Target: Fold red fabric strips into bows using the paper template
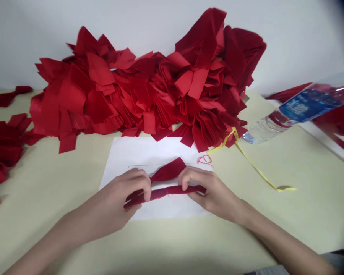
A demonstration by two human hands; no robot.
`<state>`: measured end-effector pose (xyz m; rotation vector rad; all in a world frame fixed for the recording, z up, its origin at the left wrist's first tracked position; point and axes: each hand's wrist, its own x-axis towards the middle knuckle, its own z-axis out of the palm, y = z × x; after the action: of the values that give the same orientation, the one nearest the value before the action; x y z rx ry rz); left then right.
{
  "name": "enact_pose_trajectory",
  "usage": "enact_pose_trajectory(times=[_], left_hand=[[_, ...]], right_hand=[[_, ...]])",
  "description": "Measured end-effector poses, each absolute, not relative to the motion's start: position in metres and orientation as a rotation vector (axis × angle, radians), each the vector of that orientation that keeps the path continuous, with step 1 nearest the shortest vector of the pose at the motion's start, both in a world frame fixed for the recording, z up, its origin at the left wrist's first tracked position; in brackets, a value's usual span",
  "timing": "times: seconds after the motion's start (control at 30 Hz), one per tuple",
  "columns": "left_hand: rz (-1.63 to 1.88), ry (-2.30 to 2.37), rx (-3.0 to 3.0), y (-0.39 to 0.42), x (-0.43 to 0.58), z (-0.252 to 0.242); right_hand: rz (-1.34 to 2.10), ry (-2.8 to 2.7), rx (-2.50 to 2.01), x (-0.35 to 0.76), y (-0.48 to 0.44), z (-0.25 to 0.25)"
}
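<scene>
Hiding folded red fabric [169,170]: both hands [123,194] [209,191]

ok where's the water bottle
The water bottle lies at the right of the head view, just right of the pile of red strips and beyond the yellow ribbon.

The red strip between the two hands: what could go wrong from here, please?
The red strip is gathered and pinched only by the fingers of the left hand and right hand, so it may slip or spring open if either grip loosens. The yellow ribbon lies close to the right hand and could get caught. The plastic water bottle lies on its side and might roll or be knocked.
</scene>
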<state>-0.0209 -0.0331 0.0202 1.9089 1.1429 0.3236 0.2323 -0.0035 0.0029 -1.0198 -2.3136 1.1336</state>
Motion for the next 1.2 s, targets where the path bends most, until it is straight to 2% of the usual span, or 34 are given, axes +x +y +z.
enact_pose_trajectory(times=[0.1, 0.27, 0.43, 0.6, 0.77, 0.93, 1.2], left_hand=[[0.160, 1.014, 2.059, -0.034, -0.027, 0.029], [-0.037, 0.826, 1.927, -0.035, -0.033, 0.034], [0.159, 1.075, 1.950, -0.030, -0.032, 0.024], [0.437, 1.432, 1.971, -0.023, -0.033, 0.017], [0.601, 1.422, 1.966, -0.022, -0.026, 0.004], [0.589, 1.367, 1.967, -0.023, -0.014, -0.011], [0.755, 1.303, 2.060, -0.025, -0.011, -0.015]], right_hand=[[0.841, -2.528, -0.849, 0.235, -0.001, 0.006], [1.069, -2.737, -0.710, 0.240, 0.000, 0.023], [1.158, -2.602, -0.826, 0.243, 0.002, 0.025], [0.950, -2.664, -0.896, 0.239, 0.001, 0.012], [0.725, -2.638, -0.842, 0.226, -0.006, 0.001], [0.517, -2.610, -0.795, 0.219, -0.010, -0.004], [0.337, -2.541, -0.927, 0.218, -0.010, -0.007]])
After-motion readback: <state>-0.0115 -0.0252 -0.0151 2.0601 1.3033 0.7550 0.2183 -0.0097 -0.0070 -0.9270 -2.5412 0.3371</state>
